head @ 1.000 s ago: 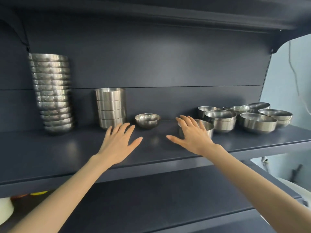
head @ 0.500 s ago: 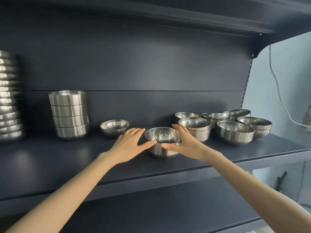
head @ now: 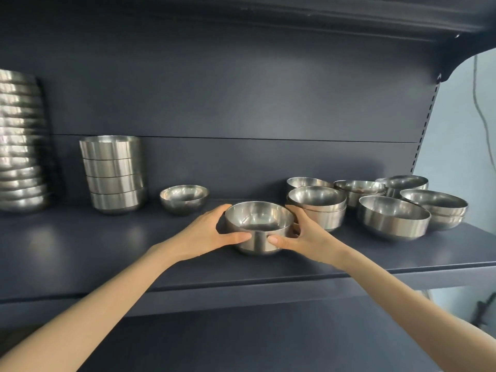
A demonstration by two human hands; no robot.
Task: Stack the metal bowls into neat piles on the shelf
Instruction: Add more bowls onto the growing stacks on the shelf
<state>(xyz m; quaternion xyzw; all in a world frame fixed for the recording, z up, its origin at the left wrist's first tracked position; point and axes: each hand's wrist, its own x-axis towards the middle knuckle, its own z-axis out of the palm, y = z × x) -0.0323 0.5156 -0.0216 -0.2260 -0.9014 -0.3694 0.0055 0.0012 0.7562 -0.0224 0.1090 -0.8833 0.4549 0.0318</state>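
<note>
A straight-sided metal bowl [head: 259,226] stands on the dark shelf [head: 107,253] at the middle front. My left hand [head: 208,234] clasps its left side and my right hand [head: 304,236] its right side, thumbs on the front wall. A pile of several like bowls [head: 114,174] stands at the back left, with a small round bowl [head: 184,198] beside it. A tall stack of shallow bowls [head: 21,146] rises at the far left. Loose and partly nested bowls [head: 393,216] crowd the right end of the shelf.
The shelf's back panel [head: 241,103] and the upper shelf [head: 295,14] close the space above. A lower shelf [head: 241,342] lies beneath my arms. A cable [head: 480,103] hangs on the pale wall at the right.
Both hands have closed in from open and apart onto the front bowl, one on each side. The view has shifted right and then back a little to the left.
</note>
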